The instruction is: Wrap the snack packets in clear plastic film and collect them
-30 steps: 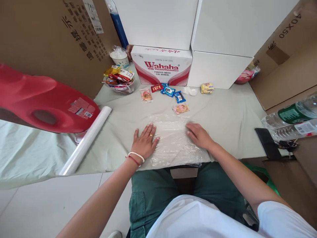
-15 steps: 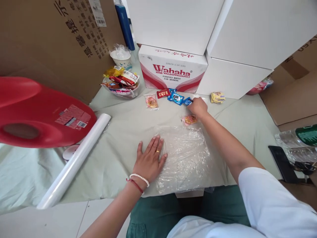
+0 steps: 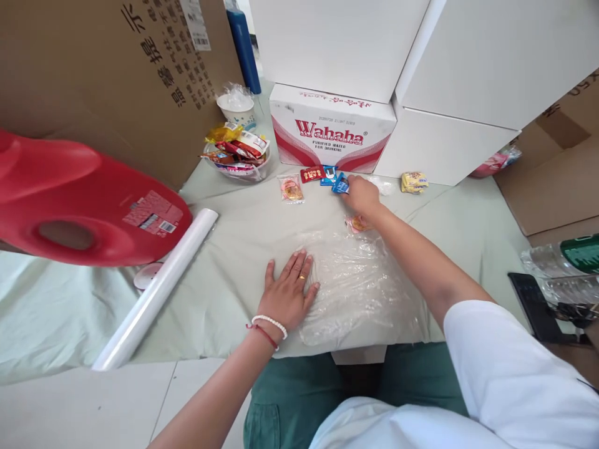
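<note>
My left hand lies flat with fingers spread, touching the left edge of a clear plastic sheet on the cloth. Farther off, my right hand has its fingers closed on a small blue snack packet. Just behind that packet rests another blue packet, beside a red packet. A pink-and-clear wrapped snack lies to their left. Partly hidden under my right forearm is a similar wrapped snack. A yellow packet sits to the right of my right hand.
A bowl of wrapped snacks and a paper cup stand at back left. On the left are a red jug and a white roll. A Wahaha carton borders the back; a phone lies right.
My right hand has moved left with a blue packet, toward the other blue and red packets. My left hand stays flat at the plastic sheet. The whole view has shifted slightly.
</note>
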`<state>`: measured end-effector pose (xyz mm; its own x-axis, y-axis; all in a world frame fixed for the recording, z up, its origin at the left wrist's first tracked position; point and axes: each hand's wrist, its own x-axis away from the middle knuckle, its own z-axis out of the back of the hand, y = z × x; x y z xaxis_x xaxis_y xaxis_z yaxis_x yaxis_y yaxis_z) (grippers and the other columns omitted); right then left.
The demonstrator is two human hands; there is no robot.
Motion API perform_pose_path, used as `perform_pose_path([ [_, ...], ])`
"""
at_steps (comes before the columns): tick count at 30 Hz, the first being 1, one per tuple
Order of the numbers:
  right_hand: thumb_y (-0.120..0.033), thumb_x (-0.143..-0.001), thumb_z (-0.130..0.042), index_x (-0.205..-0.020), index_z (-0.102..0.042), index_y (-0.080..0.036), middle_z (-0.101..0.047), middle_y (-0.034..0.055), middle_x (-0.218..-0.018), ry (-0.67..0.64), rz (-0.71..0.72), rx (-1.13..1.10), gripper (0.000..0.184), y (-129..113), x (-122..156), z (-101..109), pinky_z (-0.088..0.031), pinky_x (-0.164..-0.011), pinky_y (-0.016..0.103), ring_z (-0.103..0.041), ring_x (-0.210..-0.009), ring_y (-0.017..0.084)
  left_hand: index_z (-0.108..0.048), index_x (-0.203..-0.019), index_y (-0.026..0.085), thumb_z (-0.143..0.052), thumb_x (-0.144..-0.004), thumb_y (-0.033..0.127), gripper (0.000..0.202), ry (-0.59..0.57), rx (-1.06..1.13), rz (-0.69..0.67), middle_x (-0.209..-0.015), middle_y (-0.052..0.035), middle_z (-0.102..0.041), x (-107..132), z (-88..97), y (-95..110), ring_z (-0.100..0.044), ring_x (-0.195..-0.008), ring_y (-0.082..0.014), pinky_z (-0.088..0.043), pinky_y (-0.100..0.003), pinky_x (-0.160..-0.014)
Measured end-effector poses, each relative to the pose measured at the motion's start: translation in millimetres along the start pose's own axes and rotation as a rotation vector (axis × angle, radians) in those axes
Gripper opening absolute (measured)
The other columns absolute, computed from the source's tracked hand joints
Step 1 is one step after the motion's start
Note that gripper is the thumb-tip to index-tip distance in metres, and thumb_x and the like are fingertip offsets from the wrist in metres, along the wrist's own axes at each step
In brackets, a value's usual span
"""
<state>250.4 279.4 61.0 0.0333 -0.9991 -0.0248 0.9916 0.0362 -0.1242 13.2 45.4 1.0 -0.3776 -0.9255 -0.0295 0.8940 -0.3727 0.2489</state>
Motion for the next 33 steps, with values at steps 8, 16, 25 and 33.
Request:
perform_pose_path([
  [8,-0.044,-0.089,-0.07,-0.11,-0.068,-0.017,-0.074,0.0049,-0.096,-0.35,0.402,-0.283,0.034,9.7,121.2,60.2,-0.042,-0.073,0.026,-0.065,-0.085,0.021,-0.029,-0.166,0.024,-0.028,-0.107,0.05,0.065,-0.008,-0.058,0.021,-0.172,-0.0076,-0.027,0.7,-0.2,5.3,-0.027,-0.16,-0.0268,-0.006,-0.064,-0.131],
  [16,-0.049,-0.088,-0.073,-0.132,-0.063,-0.02,-0.06,0.0144,-0.139,-0.401,0.438,0.038,0.053,-4.1,187.2,17.8,-0.047,-0.075,0.031,-0.069,-0.104,0.028,-0.029,-0.166,0.024,-0.027,-0.106,0.05,0.065,-0.008,-0.098,0.04,-0.173,-0.0063,-0.027,0.8,-0.1,7.5,-0.028,-0.16,-0.0269,-0.012,-0.064,-0.13],
  [25,-0.041,-0.092,-0.069,-0.126,-0.062,-0.017,-0.065,0.0144,-0.123,-0.355,0.443,0.026,0.042,-11.7,204.4,16.4,-0.05,-0.08,0.034,-0.068,-0.107,0.03,-0.029,-0.166,0.026,-0.03,-0.106,0.05,0.064,-0.001,-0.104,0.042,-0.172,-0.0085,-0.029,-0.6,-1.7,7.0,-0.03,-0.159,-0.0284,-0.013,-0.064,-0.129],
  [33,-0.046,-0.085,-0.079,-0.144,-0.054,-0.019,-0.059,0.0153,-0.138,-0.42,0.465,-0.056,0.069,-9.0,207.9,18.8,-0.052,-0.084,0.036,-0.066,-0.116,0.033,-0.03,-0.165,0.024,-0.03,-0.106,0.05,0.065,0.002,-0.101,0.045,-0.172,-0.009,-0.029,0.0,-2.3,7.5,-0.03,-0.159,-0.0276,-0.014,-0.065,-0.128],
])
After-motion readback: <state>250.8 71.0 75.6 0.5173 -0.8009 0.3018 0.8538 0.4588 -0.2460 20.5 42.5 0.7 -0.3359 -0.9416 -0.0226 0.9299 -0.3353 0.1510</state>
